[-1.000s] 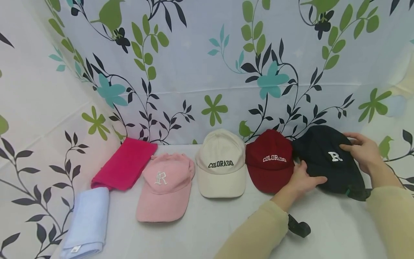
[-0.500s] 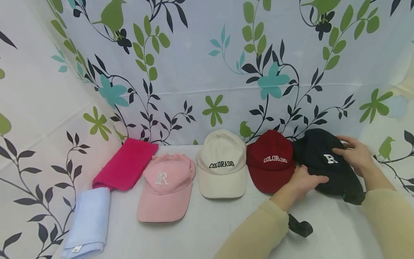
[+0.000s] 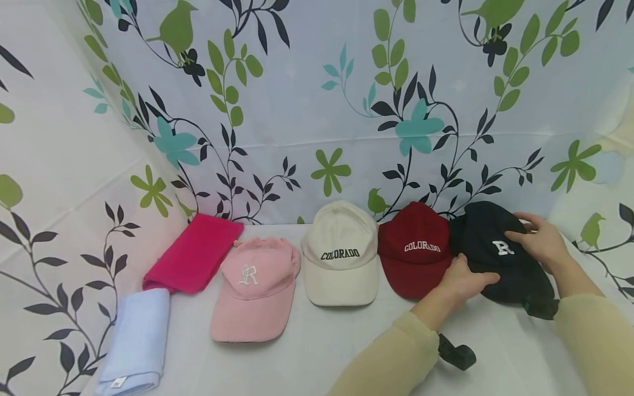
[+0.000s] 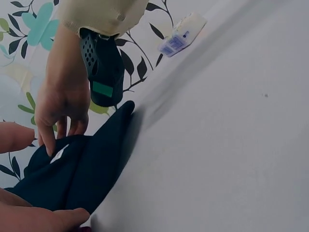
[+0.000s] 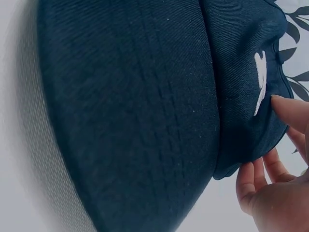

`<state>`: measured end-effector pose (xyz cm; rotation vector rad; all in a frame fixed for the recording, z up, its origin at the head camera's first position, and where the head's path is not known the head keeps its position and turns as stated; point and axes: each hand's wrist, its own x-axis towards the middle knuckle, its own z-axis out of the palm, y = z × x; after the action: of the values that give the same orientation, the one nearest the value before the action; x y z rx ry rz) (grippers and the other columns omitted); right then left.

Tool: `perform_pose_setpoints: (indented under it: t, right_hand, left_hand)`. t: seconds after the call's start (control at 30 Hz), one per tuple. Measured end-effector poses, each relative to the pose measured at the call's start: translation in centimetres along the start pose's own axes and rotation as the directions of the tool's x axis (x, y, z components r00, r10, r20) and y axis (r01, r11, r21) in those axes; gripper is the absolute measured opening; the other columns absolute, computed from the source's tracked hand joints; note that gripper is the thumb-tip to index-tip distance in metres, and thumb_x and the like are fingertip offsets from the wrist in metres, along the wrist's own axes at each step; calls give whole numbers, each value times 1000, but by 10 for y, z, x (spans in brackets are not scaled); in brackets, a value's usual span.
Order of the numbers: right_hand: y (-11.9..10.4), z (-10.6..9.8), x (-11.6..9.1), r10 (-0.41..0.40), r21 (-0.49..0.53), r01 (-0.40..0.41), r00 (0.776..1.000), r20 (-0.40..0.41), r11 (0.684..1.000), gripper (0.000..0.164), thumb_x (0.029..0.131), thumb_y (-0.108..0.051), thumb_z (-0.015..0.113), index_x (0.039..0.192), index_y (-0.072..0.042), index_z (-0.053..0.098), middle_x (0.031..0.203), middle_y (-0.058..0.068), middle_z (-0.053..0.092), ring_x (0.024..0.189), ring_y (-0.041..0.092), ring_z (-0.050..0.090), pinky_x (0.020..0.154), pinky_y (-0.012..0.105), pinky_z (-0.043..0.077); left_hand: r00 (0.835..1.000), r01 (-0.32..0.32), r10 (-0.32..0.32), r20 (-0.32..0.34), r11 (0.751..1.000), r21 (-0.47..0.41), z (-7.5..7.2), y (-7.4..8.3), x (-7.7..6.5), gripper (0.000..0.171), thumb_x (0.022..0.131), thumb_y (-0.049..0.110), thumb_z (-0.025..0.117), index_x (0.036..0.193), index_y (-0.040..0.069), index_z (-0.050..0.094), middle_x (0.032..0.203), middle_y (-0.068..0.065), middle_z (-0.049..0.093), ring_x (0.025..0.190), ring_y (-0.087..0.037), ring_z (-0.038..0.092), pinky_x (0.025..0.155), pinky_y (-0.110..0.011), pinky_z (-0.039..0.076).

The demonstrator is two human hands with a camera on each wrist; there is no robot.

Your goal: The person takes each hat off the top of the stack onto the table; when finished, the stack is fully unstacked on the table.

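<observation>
Right grip (image 3: pixel 542 245) pinches navy cap (image 3: pixel 512 269) | white surface (image 3: pixel 287 366) | leaf-print cloth (image 3: pixel 292 104) behind

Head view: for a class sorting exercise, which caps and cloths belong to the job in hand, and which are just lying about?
In the job, it seems:
navy cap
right hand, gripping its edge
left hand, at its other side

Probably just lying about, though the caps share its row:
red cap
cream cap
pink cap
magenta cloth, folded
blue cloth, folded

Screened-off nook, room type unclear, bird-and-leaf printed fabric (image 3: pixel 287 99) behind and beside a white surface (image 3: pixel 277 369)
</observation>
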<state>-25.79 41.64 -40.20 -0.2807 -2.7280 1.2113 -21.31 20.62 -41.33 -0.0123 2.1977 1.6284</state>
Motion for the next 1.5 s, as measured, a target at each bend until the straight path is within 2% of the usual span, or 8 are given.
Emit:
perform_pose_setpoints:
  t: [0.27,0.37,0.5,0.7,0.83,1.0,1.3,1.5]
  right_hand:
    - [1,3,-1,-13,2,13,999,-34,1000,69,102,-27,55,153,8,24,140,45,30,128,66,31,98,73,36]
    - [0,4,-1,-27,-7,27,998,-52,1000,68,102,-27,54,153,8,25,141,46,30,128,66,32,97,73,36]
    - [-2,4,-1,-52,-11,51,995,-82,999,67,104,-27,52,155,6,25,144,46,28,131,66,29,97,74,35]
    - [-11,3,-5,-118,26,122,986,-114,992,67,103,-29,53,156,3,26,149,44,24,135,65,22,99,76,31]
    - [-19,3,-7,-167,13,170,977,-130,985,67,103,-29,55,155,4,28,149,43,26,134,65,24,98,77,30]
    - [-28,2,-13,-209,0,211,968,-138,978,67,102,-28,57,155,3,30,151,40,26,133,64,26,97,78,28]
    - [-35,5,-24,-257,-9,258,958,-126,966,67,102,-26,59,155,1,30,154,38,23,132,63,26,98,79,25]
    - [-41,8,-30,-323,-19,323,940,-112,946,66,100,-21,64,153,5,34,150,40,26,129,63,29,102,77,24]
  left_hand:
    - [998,-68,67,-11,990,-123,-9,-6,0,66,88,22,77,147,13,48,140,4,54,127,-13,49,106,-40,45]
    - [994,-112,111,-15,977,-182,-13,-9,1,66,88,20,76,147,14,47,139,3,54,128,-13,49,104,-37,46]
    - [989,-142,147,0,954,-263,-19,-10,0,65,89,18,76,147,18,48,136,3,56,127,-14,51,98,-40,51]
    - [980,-191,199,1,941,-279,-28,-8,-1,63,89,19,77,146,24,49,135,11,55,123,-10,52,97,-37,51]
    - [966,-244,258,5,921,-304,-36,-8,-1,64,90,17,75,148,23,48,138,11,54,123,-8,52,96,-31,51]
    - [941,-312,337,19,891,-330,-49,-10,-1,66,92,15,73,151,19,44,142,8,51,124,-6,51,94,-24,49]
    - [908,-382,418,27,853,-356,-70,-20,-4,69,90,14,73,152,19,42,143,9,50,125,-4,51,91,-23,51]
    - [884,-426,466,29,829,-362,-86,-27,-5,70,90,14,72,153,17,41,145,4,50,126,-7,52,89,-20,50]
